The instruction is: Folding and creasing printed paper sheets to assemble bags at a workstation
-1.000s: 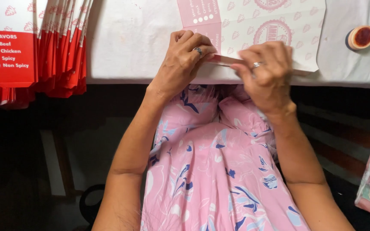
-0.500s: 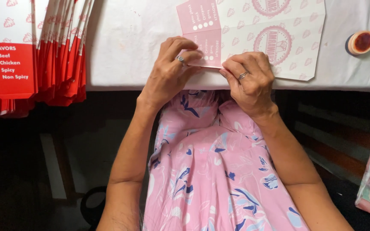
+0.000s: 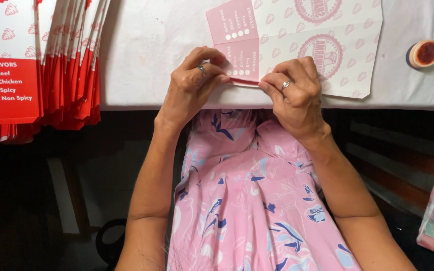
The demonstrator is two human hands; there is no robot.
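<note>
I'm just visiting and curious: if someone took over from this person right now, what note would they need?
Left hand and right hand: both pinch the near edge of the flat printed paper bag at the white table's edge.
Stack of red-and-white bags: far left.
Small round glue pot: far right.
Done: the bag's pink flap is partly folded.
Left: press the fold flat.

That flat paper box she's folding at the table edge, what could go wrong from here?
1. Both hands, left hand and right hand, pinch the paper box right at the table rim, so the fold could crease crooked or the sheet slide off toward the lap.
2. The small open pot sits close to the sheet's right corner; a shift of the sheet might nudge it.
3. The stack of red boxes overhangs the rim and might slip off.
</note>
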